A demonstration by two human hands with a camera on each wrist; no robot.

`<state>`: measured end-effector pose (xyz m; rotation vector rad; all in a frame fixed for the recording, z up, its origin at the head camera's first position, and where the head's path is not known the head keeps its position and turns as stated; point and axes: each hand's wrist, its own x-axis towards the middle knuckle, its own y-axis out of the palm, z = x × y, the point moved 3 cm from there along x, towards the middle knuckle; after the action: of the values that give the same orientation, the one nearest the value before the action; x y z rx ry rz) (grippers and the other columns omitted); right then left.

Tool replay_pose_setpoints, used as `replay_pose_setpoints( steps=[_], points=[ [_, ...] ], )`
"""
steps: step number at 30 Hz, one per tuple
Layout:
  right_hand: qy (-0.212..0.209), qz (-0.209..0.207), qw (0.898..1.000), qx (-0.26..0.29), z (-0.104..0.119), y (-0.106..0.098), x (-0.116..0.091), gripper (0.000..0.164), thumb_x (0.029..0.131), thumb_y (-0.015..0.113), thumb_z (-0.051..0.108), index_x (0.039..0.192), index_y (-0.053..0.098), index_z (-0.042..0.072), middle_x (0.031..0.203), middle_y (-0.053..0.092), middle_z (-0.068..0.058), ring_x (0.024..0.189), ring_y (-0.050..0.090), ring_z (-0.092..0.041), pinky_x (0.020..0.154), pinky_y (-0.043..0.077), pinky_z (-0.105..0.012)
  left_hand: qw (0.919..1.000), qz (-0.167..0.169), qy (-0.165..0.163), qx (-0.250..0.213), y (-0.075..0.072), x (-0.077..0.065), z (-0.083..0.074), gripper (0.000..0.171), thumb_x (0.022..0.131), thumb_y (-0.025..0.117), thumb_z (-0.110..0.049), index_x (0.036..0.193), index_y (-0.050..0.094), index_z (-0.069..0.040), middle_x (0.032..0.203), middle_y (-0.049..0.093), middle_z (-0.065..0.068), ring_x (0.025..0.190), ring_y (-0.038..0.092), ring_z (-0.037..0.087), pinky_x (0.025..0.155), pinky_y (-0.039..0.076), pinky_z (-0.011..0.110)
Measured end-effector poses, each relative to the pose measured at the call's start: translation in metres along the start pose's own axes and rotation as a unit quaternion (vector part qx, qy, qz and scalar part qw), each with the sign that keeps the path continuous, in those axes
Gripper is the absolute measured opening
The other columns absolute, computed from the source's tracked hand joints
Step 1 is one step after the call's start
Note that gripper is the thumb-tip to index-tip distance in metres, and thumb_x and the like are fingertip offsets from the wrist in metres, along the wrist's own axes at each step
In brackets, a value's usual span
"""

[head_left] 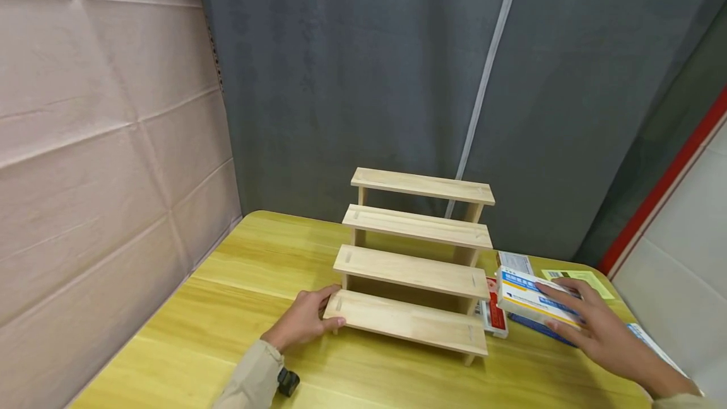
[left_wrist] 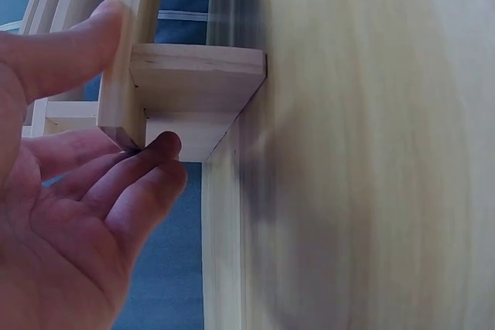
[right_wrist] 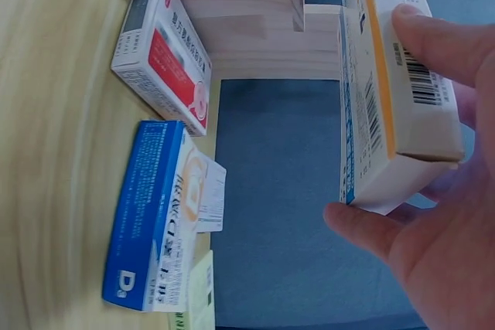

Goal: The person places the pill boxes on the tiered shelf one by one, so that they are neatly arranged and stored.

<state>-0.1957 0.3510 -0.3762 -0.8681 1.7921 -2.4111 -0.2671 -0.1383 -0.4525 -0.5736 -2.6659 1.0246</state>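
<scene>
A four-tier wooden step rack (head_left: 406,320) stands on the table. My left hand (head_left: 305,317) grips the left end of its lowest board; in the left wrist view the thumb lies on one face of the board and the fingertips (left_wrist: 166,144) touch its other side. My right hand (head_left: 591,327) holds a white, blue and yellow medicine box (head_left: 531,295) off the table, right of the rack. The right wrist view shows the thumb on a side panel of this medicine box (right_wrist: 398,75), with fingers partly hidden behind it.
Beside the rack's right end lie a red-and-white medicine box (right_wrist: 166,56), a blue-and-white one (right_wrist: 151,214), a greyish box (head_left: 515,262) and a yellow-green one (head_left: 585,279). Another box (head_left: 653,343) is partly behind my right arm. A dark curtain (head_left: 352,81) hangs behind the table (head_left: 227,308).
</scene>
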Motion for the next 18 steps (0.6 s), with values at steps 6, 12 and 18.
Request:
replay_pose_setpoints(
  steps=[6, 12, 18],
  points=[
    [-0.01, 0.007, 1.0, 0.007, 0.004, -0.006, 0.01, 0.059, 0.088, 0.078, 0.023, 0.144, 0.057, 0.022, 0.133, 0.051, -0.014, 0.116, 0.032, 0.004, 0.065, 0.047, -0.022, 1.0, -0.001, 0.002, 0.0, 0.0, 0.0, 0.0, 0.076, 0.09, 0.077, -0.024, 0.149, 0.041, 0.008, 0.144, 0.054, 0.028, 0.129, 0.06, 0.038, 0.103, 0.057, 0.044],
    [-0.015, 0.014, 1.0, 0.009, 0.012, -0.013, 0.022, 0.059, 0.091, 0.075, 0.024, 0.146, 0.055, 0.02, 0.133, 0.05, -0.014, 0.113, 0.038, -0.005, 0.064, 0.047, -0.02, 1.0, -0.002, 0.006, 0.004, 0.002, 0.0, 0.001, 0.075, 0.09, 0.077, -0.024, 0.148, 0.041, 0.008, 0.141, 0.057, 0.028, 0.127, 0.062, 0.037, 0.102, 0.057, 0.043],
    [-0.031, 0.002, 0.999, 0.007, 0.019, -0.018, 0.035, 0.058, 0.09, 0.076, 0.022, 0.144, 0.056, 0.017, 0.134, 0.05, -0.015, 0.106, 0.05, -0.024, 0.063, 0.049, -0.023, 1.0, -0.001, 0.003, -0.001, 0.001, 0.0, 0.001, 0.075, 0.091, 0.076, -0.022, 0.149, 0.04, 0.008, 0.143, 0.056, 0.028, 0.129, 0.061, 0.037, 0.103, 0.057, 0.043]
  ],
)
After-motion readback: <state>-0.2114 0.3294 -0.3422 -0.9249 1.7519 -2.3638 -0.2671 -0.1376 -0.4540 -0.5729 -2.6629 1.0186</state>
